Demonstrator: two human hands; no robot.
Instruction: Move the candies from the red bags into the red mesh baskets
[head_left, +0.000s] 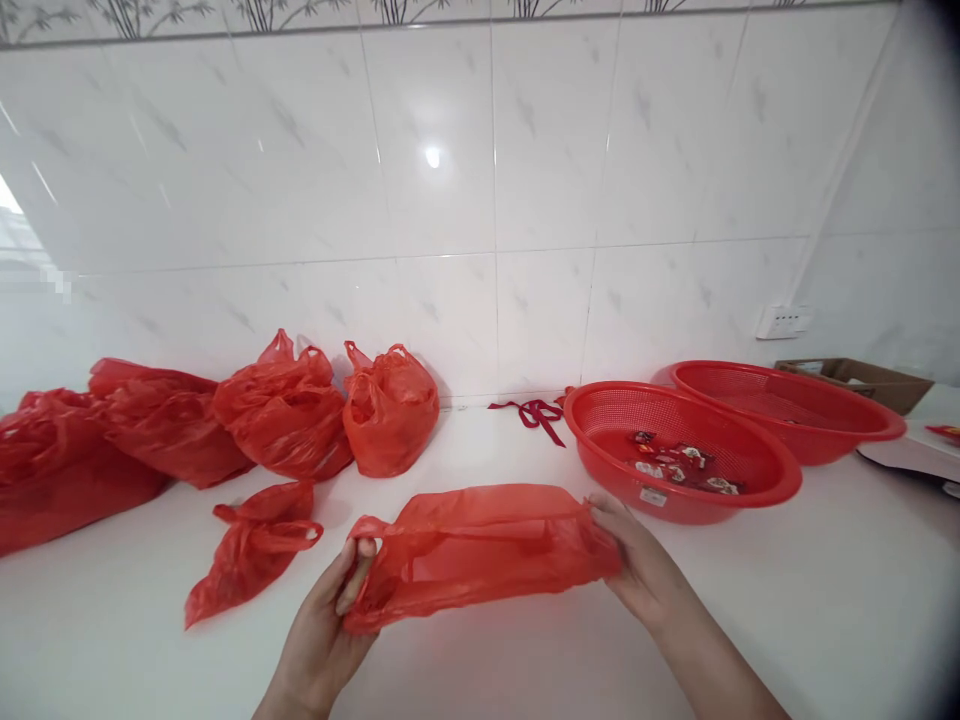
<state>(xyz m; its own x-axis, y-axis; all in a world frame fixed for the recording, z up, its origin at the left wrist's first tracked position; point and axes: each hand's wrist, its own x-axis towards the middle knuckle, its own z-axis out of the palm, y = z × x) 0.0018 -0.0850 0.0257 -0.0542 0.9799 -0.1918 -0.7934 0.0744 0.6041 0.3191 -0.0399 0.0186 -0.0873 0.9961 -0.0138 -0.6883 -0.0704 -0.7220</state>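
Observation:
A thin red plastic bag (480, 550) is stretched sideways between my two hands above the white table. My left hand (334, 600) grips its left end near a handle loop, with the fingers closed on the film. At the other end my right hand (630, 555) is closed on the bag, its fingertips partly behind the plastic. Left of my left hand lies a small crumpled red plastic bag (251, 550). Just beyond my right hand stands a red mesh basket (769, 485) with several small wrapped packets (679, 465) on its bottom.
Several filled red plastic bags (281, 415) line the wall on the left. A dark red ribbon (536, 412) lies at the back. Behind the first basket sit another red basket (862, 430) and a cardboard box (892, 385). A white device (911, 460) is at far right.

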